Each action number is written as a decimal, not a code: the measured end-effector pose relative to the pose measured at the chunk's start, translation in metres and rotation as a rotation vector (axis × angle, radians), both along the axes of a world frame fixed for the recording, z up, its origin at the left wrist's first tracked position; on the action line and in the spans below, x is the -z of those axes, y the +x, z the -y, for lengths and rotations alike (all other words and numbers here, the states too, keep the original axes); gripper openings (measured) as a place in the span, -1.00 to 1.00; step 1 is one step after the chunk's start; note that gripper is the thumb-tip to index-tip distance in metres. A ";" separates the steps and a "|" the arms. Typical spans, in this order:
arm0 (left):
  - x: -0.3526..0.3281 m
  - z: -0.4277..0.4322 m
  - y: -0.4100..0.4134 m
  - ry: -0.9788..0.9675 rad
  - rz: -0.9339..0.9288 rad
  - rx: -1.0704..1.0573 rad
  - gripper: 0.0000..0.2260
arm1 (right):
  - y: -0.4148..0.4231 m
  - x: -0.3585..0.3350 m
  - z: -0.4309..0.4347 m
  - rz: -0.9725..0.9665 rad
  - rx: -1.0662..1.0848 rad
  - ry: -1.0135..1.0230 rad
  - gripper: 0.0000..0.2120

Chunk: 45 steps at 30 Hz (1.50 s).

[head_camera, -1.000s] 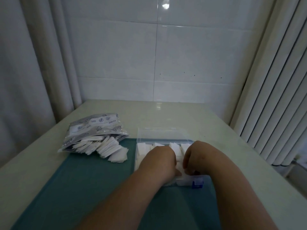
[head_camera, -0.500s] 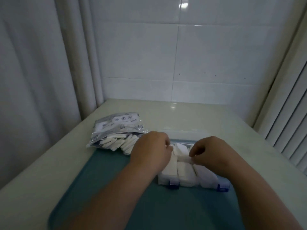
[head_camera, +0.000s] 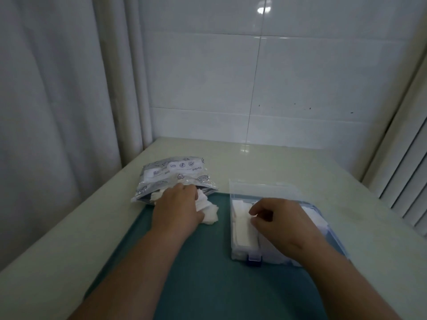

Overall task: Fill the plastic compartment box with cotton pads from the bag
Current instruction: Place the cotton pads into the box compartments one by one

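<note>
A clear plastic compartment box (head_camera: pixel 242 256) with blue clasps lies on the teal mat, its lid tipped open at the back. White cotton pads (head_camera: pixel 242 224) fill its left compartments. My right hand (head_camera: pixel 280 221) rests over the middle of the box with fingers curled, covering the pads beneath. The printed plastic bag (head_camera: pixel 175 173) lies to the left at the mat's far corner, with loose cotton pads (head_camera: pixel 210 213) spilling out of its mouth. My left hand (head_camera: pixel 179 210) lies on that spilled pile, fingers bent over several pads at the bag's opening.
The teal mat (head_camera: pixel 203 273) covers the near part of a pale table (head_camera: pixel 288 162). A curtain hangs at the left, a tiled wall stands behind, and a ribbed radiator runs along the right edge.
My left hand has left the box and moved left onto the cotton pads at the bag's mouth. My right hand stays over the box. The camera view has shifted left.
</note>
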<state>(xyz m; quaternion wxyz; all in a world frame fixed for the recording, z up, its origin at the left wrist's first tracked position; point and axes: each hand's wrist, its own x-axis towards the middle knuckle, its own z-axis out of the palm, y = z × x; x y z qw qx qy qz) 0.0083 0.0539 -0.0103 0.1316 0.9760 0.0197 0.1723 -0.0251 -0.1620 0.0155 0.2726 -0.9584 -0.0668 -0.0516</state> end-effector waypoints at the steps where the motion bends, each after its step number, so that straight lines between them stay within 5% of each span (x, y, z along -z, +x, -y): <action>1: 0.002 0.000 0.001 0.019 0.012 -0.002 -0.69 | 0.000 0.000 0.000 -0.004 -0.001 0.001 -0.82; 22: 0.010 0.003 0.008 0.197 0.120 -0.110 -0.80 | 0.001 0.002 0.001 0.003 -0.019 0.023 -0.81; 30: -0.002 0.005 -0.002 -0.354 0.180 0.006 -0.92 | 0.001 -0.001 0.002 0.020 -0.001 0.069 -0.85; 36: -0.017 0.008 -0.011 -0.753 0.131 0.007 -0.80 | 0.001 -0.001 0.002 0.045 0.003 0.132 -0.86; 41: -0.023 0.013 -0.015 -0.822 0.126 0.072 -0.84 | 0.001 -0.001 0.001 0.045 0.001 0.199 -0.87; 45: -0.021 0.019 -0.018 -1.060 -0.075 0.192 -0.86 | 0.001 -0.002 0.001 0.042 -0.027 0.341 -0.83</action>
